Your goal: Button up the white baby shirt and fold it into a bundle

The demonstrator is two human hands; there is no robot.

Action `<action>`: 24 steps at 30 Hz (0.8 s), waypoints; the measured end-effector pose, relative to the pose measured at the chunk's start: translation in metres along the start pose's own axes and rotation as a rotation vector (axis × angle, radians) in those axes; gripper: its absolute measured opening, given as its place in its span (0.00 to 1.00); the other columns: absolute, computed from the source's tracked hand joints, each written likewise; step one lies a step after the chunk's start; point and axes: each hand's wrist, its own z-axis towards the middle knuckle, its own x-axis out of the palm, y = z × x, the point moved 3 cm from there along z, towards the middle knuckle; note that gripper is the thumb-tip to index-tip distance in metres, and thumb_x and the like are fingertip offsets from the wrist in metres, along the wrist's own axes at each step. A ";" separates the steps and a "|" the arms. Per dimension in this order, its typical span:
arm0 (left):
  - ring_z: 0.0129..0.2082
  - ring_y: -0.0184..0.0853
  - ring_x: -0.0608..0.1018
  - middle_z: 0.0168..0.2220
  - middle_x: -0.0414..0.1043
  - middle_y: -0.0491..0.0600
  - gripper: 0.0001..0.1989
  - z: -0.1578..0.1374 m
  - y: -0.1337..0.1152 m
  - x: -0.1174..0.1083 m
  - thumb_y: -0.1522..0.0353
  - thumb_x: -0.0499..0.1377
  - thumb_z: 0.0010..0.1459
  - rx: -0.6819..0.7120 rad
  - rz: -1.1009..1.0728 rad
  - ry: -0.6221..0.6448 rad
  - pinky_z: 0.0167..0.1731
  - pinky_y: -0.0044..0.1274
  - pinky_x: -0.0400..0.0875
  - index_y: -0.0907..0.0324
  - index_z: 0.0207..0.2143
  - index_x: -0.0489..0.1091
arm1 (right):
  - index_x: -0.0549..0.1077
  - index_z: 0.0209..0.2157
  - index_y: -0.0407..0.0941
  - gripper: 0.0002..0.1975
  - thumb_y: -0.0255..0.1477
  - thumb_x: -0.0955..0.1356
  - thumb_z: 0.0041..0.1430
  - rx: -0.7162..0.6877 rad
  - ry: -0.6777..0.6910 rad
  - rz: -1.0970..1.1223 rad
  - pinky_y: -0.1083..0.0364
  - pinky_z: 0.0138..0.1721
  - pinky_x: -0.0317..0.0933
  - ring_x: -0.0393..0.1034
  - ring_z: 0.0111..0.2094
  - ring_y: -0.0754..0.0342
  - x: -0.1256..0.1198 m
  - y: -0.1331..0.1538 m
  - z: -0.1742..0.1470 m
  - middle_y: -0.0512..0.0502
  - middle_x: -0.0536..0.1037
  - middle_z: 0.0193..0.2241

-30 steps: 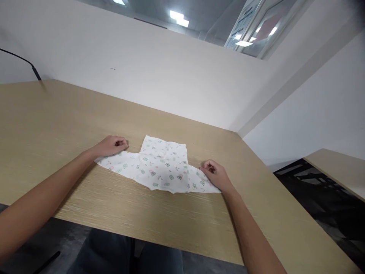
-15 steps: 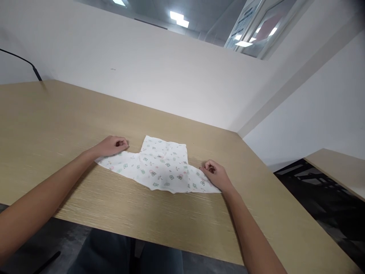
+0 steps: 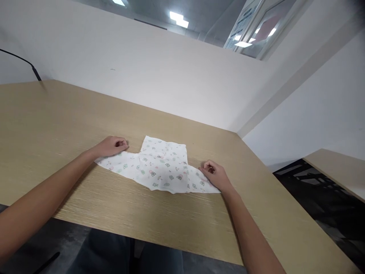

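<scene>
Near the front edge of the tabletop [image 3: 57,125] lies a small white cloth [image 3: 159,169] with a pastel print — flat, partly folded, with an upper flap toward the back wall. At the cloth's left corner rests the left hand [image 3: 111,146], its fingers [image 3: 122,143] curled shut, pinching the fabric there. At the right corner sits the right hand [image 3: 216,176], fingers [image 3: 205,166] likewise curled closed on the cloth's edge. Between the two hands the cloth stretches flat. Bare wood spreads wide to the left and behind — less to the right, where the tabletop's edge runs close beside the right forearm. A black cable [image 3: 25,62] rises at the far left corner.
</scene>
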 end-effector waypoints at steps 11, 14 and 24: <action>0.29 0.32 0.71 0.29 0.74 0.46 0.17 0.001 0.000 0.001 0.54 0.58 0.58 0.008 -0.007 -0.004 0.31 0.22 0.61 0.57 0.31 0.75 | 0.59 0.24 0.48 0.22 0.45 0.71 0.60 -0.036 -0.013 0.007 0.55 0.30 0.53 0.55 0.26 0.56 0.000 0.000 0.001 0.53 0.65 0.23; 0.25 0.32 0.69 0.24 0.71 0.46 0.19 0.000 0.006 -0.007 0.51 0.60 0.56 -0.058 0.055 -0.041 0.27 0.23 0.58 0.57 0.26 0.72 | 0.58 0.24 0.48 0.22 0.44 0.71 0.59 -0.045 -0.025 0.003 0.55 0.30 0.53 0.55 0.26 0.56 0.000 -0.002 0.001 0.54 0.64 0.23; 0.22 0.31 0.61 0.20 0.62 0.45 0.26 -0.015 0.022 -0.048 0.47 0.68 0.45 -0.228 0.073 0.327 0.24 0.24 0.51 0.57 0.19 0.64 | 0.61 0.23 0.47 0.22 0.45 0.71 0.58 -0.015 -0.021 0.002 0.55 0.30 0.56 0.59 0.26 0.56 -0.004 0.002 0.001 0.51 0.68 0.24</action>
